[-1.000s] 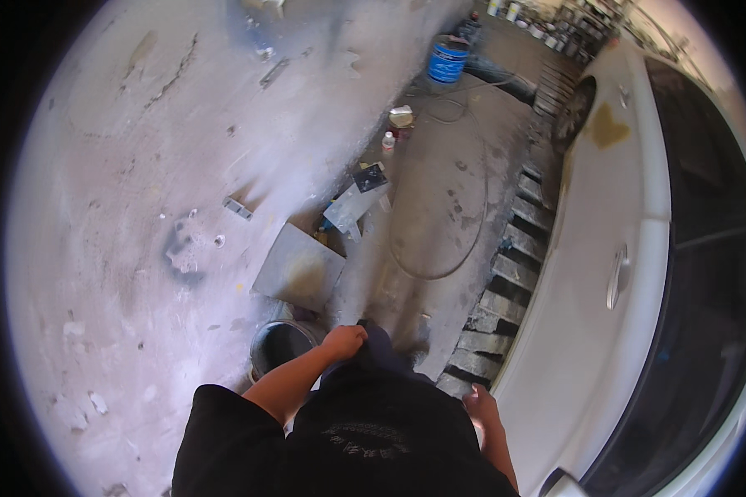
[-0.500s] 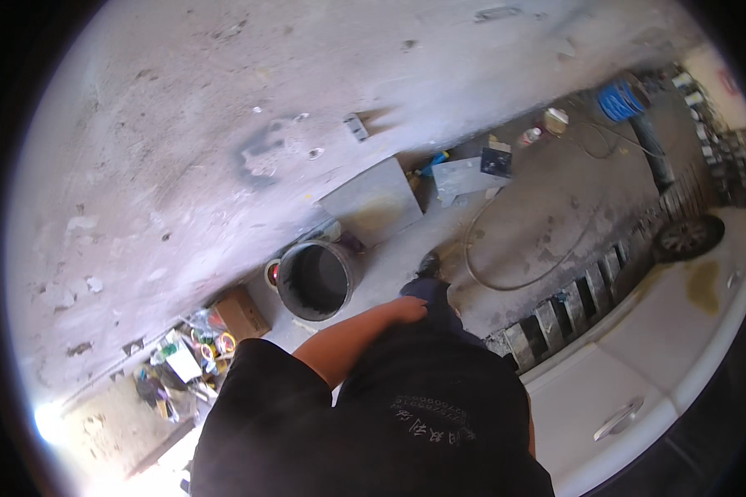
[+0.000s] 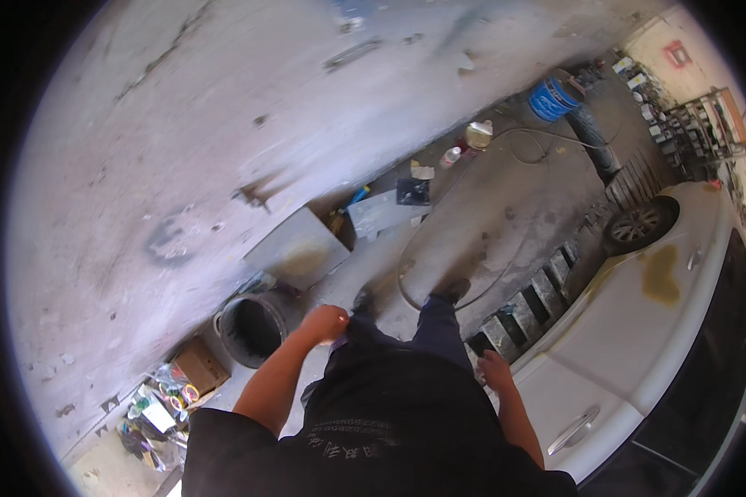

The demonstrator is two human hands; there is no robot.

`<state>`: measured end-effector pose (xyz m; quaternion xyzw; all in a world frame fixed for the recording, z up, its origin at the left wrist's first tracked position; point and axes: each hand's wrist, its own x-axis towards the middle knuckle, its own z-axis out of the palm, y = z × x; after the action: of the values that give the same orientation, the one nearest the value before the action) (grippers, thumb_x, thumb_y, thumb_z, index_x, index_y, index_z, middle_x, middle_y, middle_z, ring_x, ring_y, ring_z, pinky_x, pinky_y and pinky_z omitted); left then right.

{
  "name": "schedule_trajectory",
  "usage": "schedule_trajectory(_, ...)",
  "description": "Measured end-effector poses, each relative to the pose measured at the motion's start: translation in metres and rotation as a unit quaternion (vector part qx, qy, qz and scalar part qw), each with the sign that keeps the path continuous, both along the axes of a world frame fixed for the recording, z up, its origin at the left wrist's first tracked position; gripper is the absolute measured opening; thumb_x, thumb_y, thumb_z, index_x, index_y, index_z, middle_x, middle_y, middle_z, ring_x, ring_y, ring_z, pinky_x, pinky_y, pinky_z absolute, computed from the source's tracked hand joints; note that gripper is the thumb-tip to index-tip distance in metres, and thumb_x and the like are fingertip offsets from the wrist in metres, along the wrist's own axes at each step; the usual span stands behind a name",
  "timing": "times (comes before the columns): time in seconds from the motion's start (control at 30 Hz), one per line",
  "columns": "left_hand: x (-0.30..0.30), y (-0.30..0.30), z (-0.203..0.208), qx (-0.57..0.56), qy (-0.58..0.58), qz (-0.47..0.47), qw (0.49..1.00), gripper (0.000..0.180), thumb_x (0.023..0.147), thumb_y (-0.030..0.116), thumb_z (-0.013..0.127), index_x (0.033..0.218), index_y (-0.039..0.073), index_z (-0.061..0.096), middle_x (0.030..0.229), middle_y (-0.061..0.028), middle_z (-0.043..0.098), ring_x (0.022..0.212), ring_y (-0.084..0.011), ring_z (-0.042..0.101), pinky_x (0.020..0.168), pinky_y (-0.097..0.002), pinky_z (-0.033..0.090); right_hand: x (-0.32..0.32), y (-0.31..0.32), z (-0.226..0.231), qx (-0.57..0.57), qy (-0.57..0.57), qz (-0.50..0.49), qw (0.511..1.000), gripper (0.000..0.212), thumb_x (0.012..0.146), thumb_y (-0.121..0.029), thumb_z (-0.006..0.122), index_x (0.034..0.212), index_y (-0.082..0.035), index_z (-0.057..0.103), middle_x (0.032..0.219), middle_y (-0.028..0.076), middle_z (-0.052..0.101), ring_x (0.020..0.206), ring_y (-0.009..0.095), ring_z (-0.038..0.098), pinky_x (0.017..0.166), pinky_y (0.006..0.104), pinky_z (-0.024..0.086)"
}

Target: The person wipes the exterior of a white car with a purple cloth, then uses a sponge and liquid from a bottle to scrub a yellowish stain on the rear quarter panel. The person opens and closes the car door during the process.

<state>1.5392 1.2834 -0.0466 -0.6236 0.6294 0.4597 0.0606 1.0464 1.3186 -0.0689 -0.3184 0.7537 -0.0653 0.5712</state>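
Observation:
My left hand (image 3: 327, 323) hangs in front of my left thigh with its fingers curled in. A small bright spot shows by the thumb; whether anything is inside the fist is hidden. Close to its left stands a dark, round, open-topped bin (image 3: 254, 329). My right hand (image 3: 496, 370) hangs at my right side with its fingers bent. What it may hold I cannot make out. Beside it is the white car (image 3: 588, 373), with yellowish filler patches (image 3: 661, 276) on its body. Neither hand touches the bin or the car.
A stained board (image 3: 298, 246) leans by the wall (image 3: 182, 149). A hose (image 3: 402, 269) curls across the floor ahead. A slotted floor grate (image 3: 522, 319) runs along the car. Farther off are a clear bottle (image 3: 450, 157) and a blue bucket (image 3: 553, 98). A cardboard box (image 3: 199, 370) sits behind the bin.
My right hand has come into view. The bin, board and car have shifted left in the picture as I moved and turned. Both feet now show.

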Motion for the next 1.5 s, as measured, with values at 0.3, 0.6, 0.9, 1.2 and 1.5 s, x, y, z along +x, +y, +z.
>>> schedule_trajectory(0.3, -0.075, -0.153, 0.003, -0.137, 0.014, 0.18, 0.974, 0.023, 0.091, 0.021, 0.052, 0.096, 0.006, 0.068, 0.085, -0.0208, 0.069, 0.085, -0.0392, 0.068, 0.078, -0.0465, 0.052, -0.149, -0.031, -0.069, 0.047, -0.04, -0.053, 0.997, 0.046, 0.092, -0.018, 0.064, 0.135, -0.002, 0.056, 0.091, 0.01, 0.064, 0.073, 0.017, 0.064, 0.061, 0.0312, 0.049)
schedule_trajectory(0.6, -0.16, -0.169, -0.072, -0.02, 0.024, 0.292, 0.956, 0.025, 0.091, 0.026, 0.057, 0.093, 0.007, 0.073, 0.077, -0.0141, 0.072, 0.071, -0.0279, 0.071, 0.071, -0.0416, 0.054, -0.24, -0.09, -0.042, 0.109, -0.029, -0.135, 0.984, 0.047, 0.091, -0.019, 0.065, 0.134, -0.004, 0.056, 0.093, 0.008, 0.067, 0.073, 0.018, 0.065, 0.057, 0.0312, 0.048)
schedule_trajectory(0.9, -0.116, -0.229, -0.177, -0.25, -0.151, -0.193, 0.937, 0.019, 0.092, 0.021, 0.061, 0.081, 0.006, 0.063, 0.073, -0.0057, 0.065, 0.059, -0.0176, 0.064, 0.051, -0.0353, 0.05, -0.238, -0.186, -0.055, 0.07, -0.024, -0.034, 0.997, 0.048, 0.093, -0.021, 0.063, 0.137, -0.005, 0.055, 0.103, 0.012, 0.067, 0.08, 0.021, 0.067, 0.064, 0.0337, 0.055)
schedule_trajectory(1.2, -0.176, -0.342, -0.273, 0.137, 0.037, 0.471, 0.871, 0.031, 0.091, 0.016, 0.064, 0.119, 0.002, 0.06, 0.076, -0.009, 0.067, 0.063, -0.0189, 0.066, 0.052, -0.033, 0.051, -0.212, -0.268, -0.064, 0.093, 0.095, 0.111, 0.985, 0.049, 0.094, -0.03, 0.061, 0.132, 0.001, 0.058, 0.116, 0.021, 0.069, 0.112, 0.033, 0.066, 0.098, 0.042, 0.05)
schedule_trajectory(1.5, -0.18, -0.461, -0.421, 0.162, -0.085, 0.371, 0.91, 0.08, 0.096, 0.058, 0.049, 0.16, 0.017, 0.025, 0.135, -0.0298, 0.059, 0.128, -0.0443, 0.055, 0.106, -0.0502, 0.043, -0.17, -0.302, -0.11, 0.127, 0.006, 0.162, 0.979, 0.045, 0.094, -0.026, 0.065, 0.132, -0.001, 0.058, 0.115, 0.021, 0.07, 0.107, 0.034, 0.069, 0.094, 0.0414, 0.053)
